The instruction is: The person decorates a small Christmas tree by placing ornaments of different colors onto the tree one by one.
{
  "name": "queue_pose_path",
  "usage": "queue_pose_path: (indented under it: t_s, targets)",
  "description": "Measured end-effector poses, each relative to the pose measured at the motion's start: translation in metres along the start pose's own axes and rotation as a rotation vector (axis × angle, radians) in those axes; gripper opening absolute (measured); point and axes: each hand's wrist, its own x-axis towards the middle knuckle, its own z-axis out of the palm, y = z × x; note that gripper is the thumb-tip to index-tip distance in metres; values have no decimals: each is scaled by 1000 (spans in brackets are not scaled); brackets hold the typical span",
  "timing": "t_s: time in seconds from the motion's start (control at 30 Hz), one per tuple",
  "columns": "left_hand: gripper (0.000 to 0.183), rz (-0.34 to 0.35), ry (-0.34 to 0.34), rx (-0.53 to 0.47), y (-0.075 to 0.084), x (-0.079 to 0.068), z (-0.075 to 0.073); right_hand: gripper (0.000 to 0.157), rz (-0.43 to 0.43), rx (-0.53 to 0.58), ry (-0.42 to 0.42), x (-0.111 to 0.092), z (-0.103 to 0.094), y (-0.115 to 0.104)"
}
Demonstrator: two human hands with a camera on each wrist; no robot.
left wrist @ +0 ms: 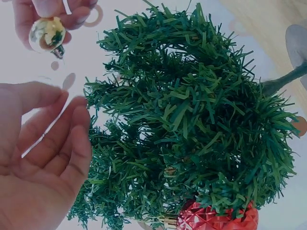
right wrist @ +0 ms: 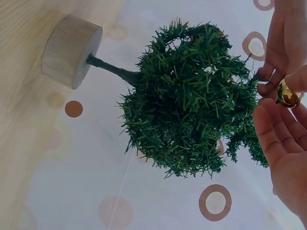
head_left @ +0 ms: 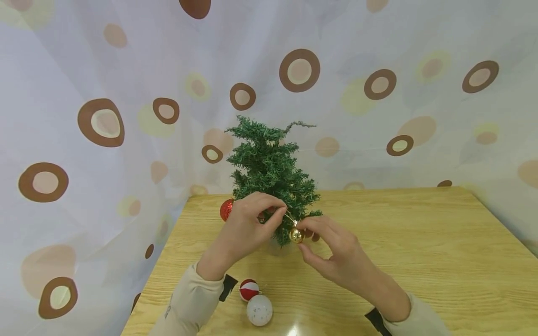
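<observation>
Plainly, spotted cloth [head_left: 260, 42] hangs behind the wooden table [head_left: 420, 242] and tree [head_left: 269, 168].

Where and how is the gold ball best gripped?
Likely by the round body of the gold ball, from the right with the right hand: in the head view its string runs up-left to the left hand, so that end stays free.

We see soft, even light in the head view, with white glare on the counter [head_left: 399, 242] at the bottom edge and a sharp glint on the gold ball [head_left: 296, 235]. Our left wrist view washes the curtain [left wrist: 144, 14] pale; our right looks dimmer, slightly hazy.
</observation>
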Motion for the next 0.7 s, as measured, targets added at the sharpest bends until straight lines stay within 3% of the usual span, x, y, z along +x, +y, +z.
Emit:
queue_pose_path:
  t_s: [0.37,0.7]
  targets:
    - [9,-16,18,-27,3,3,1,28,32,-7,-46,-5,6,1]
    - [9,28,21,-62,4,4,3,26,-35,-45,-8,-2,5,4]
